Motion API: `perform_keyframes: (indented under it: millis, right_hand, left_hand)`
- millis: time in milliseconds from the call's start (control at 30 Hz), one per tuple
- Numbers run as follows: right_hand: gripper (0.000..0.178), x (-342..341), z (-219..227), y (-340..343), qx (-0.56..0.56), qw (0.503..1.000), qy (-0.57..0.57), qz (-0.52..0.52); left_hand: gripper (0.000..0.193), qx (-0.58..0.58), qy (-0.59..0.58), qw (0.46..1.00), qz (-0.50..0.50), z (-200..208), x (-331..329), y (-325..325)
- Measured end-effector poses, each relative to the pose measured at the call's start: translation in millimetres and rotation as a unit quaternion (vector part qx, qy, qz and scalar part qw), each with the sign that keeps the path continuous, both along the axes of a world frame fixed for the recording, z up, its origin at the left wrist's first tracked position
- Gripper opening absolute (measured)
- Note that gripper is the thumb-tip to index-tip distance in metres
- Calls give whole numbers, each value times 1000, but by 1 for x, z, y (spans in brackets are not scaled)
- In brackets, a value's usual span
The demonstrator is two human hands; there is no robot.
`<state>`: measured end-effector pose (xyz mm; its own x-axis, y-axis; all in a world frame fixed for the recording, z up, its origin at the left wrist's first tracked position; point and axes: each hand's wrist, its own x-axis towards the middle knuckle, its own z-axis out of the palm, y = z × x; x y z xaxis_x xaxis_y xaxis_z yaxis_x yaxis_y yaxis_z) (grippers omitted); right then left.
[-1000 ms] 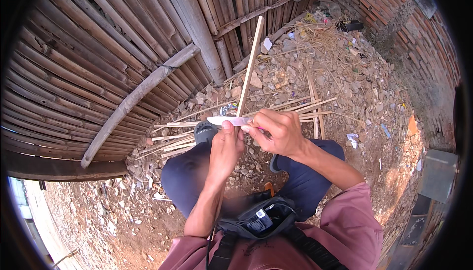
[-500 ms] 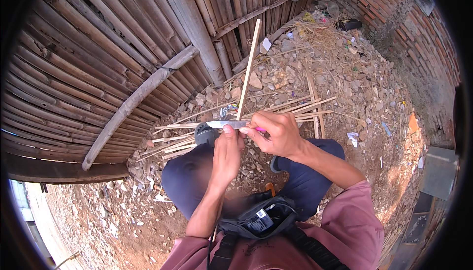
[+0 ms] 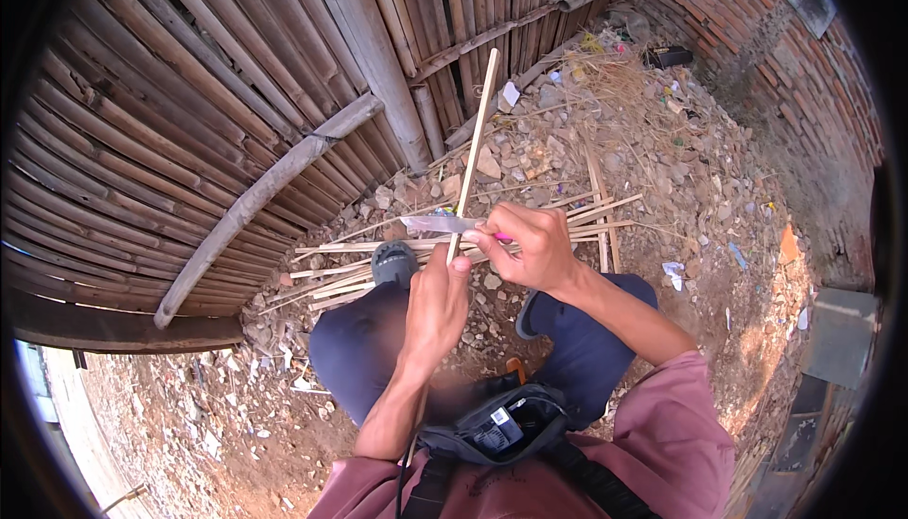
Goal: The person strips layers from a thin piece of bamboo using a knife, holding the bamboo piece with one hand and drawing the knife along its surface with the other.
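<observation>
1. The knife (image 3: pixel 435 224) has a metal blade, smooth and rather glossy; its pink handle (image 3: pixel 503 236) looks like plastic.
2. The pale strip (image 3: pixel 478 131) seems wood or bamboo, matt and quite smooth.
3. The fence (image 3: pixel 180 122) is of bamboo, dry, ribbed and matt.
4. The wall (image 3: pixel 804 74) is of rough brick.
5. The shirt (image 3: pixel 672 415) and the trousers (image 3: pixel 605 349) are of matt cloth.
6. The bag (image 3: pixel 448 439) looks like dull woven fabric.

The dusky pink shirt (image 3: pixel 482 502) has loose sleeves (image 3: pixel 679 415) and a small dark print (image 3: pixel 490 482); the trousers (image 3: pixel 588 353) are navy, the footwear (image 3: pixel 393 262) grey, the open bag (image 3: pixel 446 443) black with broad straps (image 3: pixel 613 492).
</observation>
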<state>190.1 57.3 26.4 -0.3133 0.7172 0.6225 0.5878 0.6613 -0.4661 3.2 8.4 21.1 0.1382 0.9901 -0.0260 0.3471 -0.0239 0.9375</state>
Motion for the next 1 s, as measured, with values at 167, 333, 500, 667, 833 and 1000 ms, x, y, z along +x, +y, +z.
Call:
perform_keyframes:
  millis: [167,333,500,667,833,1000]
  right_hand:
    - [22,-3,3,-1,-23,1000,21,-1]
    - [25,4,3,6,-31,999,33,-6]
    - [27,12,3,13,-55,994,66,-60]
    - [26,12,-1,6,-57,995,82,-25]
    - [25,10,-4,3,-44,994,96,-1]
    - [27,-6,-6,-12,-92,994,43,47]
  left_hand:
    - [47,14,11,1000,-7,1,-3,-4]
    - [44,11,23,1000,-8,1,-1,-3]
    - [41,-5,27,999,-21,10,2,-4]
    - [28,-3,19,999,-48,12,-4,-4]
    - [23,-8,-36,999,-37,-8,-12,0]
    - [27,-91,10,994,-65,1,-14,1]
